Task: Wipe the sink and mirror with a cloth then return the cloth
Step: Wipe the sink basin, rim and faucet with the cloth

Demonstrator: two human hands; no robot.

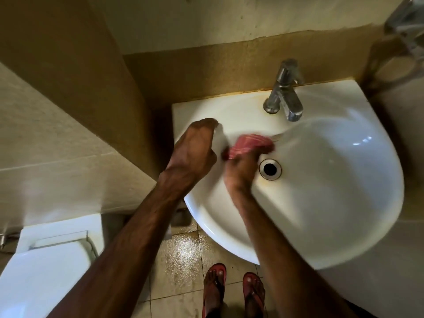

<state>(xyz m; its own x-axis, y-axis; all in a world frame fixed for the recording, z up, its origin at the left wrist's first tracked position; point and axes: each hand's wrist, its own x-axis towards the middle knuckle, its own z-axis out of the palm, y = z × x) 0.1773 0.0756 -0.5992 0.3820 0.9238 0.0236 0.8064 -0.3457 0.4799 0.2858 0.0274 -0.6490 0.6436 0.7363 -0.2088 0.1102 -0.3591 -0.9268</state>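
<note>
The right hand (pixel 241 171) is gripping a bunched red striped cloth (pixel 249 145) inside the glossy white rounded sink (pixel 332 180); the left hand (pixel 195 148), fingers curled closed, is resting on the rim.

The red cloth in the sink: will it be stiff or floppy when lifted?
Probably floppy: the red cloth bunches into soft folds under the right hand. It looks light, since it is small beside the sink. Whether it is wet cannot be told.

Right hand (pixel 241 171) and red cloth (pixel 250 144) smeared by motion blur, fingers lost under the cloth, metal fixture (pixel 406 26) blurred and cut by the right edge, toilet (pixel 46 267) cropped at left
</note>
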